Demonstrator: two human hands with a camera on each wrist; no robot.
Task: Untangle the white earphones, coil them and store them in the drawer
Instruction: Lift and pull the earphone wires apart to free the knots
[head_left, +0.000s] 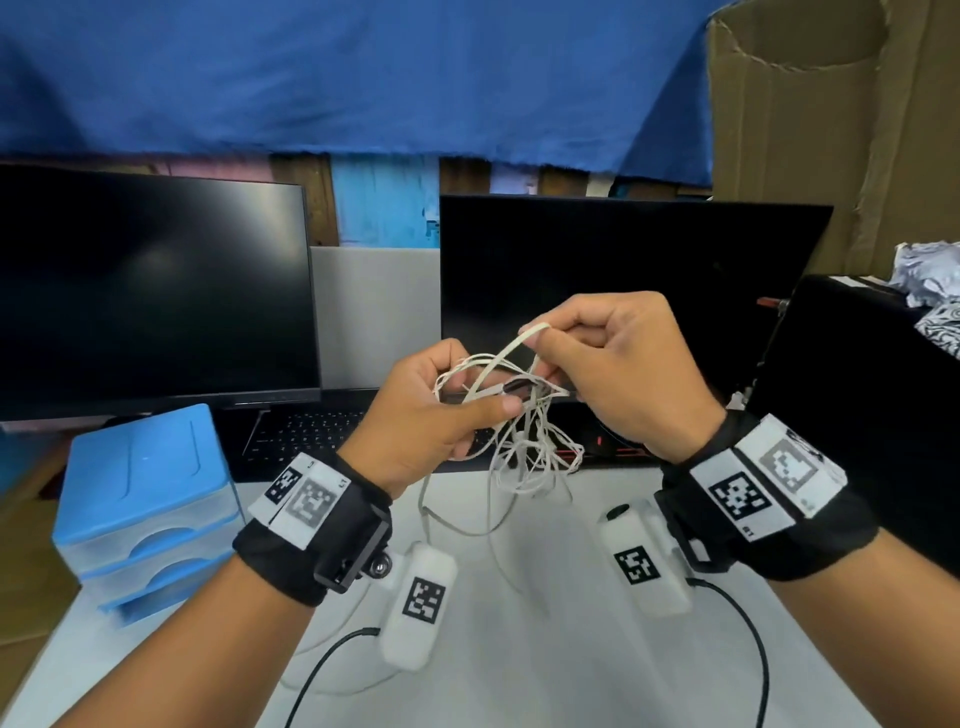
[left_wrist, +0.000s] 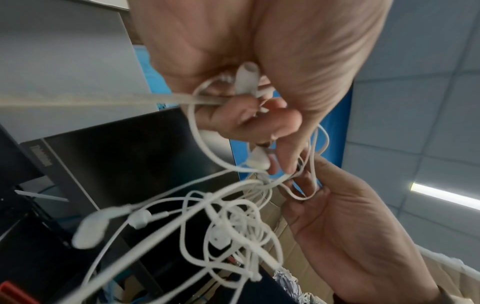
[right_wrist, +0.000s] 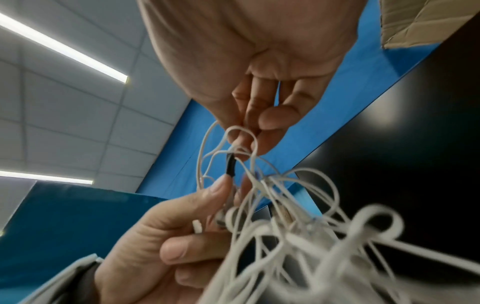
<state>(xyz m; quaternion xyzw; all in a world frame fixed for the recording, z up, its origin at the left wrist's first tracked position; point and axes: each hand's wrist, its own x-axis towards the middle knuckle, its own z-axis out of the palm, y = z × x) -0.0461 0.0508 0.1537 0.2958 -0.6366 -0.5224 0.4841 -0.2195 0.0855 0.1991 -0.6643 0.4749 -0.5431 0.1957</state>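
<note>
Both hands up over the bench (head_left: 545, 649), w/ white earphones (head_left: 524, 441) tangled between: left hand (head_left: 421, 421) clutches the bunch, right hand (head_left: 618, 364) pinches a loop just above it.

Two dark monitors (head_left: 150, 291) (head_left: 623, 270), black keyboard (head_left: 306, 434), blue curtain (head_left: 363, 78), cardboard (head_left: 831, 130), white table (head_left: 519, 649)

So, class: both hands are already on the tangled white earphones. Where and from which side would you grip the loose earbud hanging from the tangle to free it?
Grip the loose earbud by its narrow stem, just behind the bulbous head, coming from the outer side away from the tangled white earphones. It hangs clear at the knot's edge on its own strand, so fingers likely reach it there without catching other loops.
</note>
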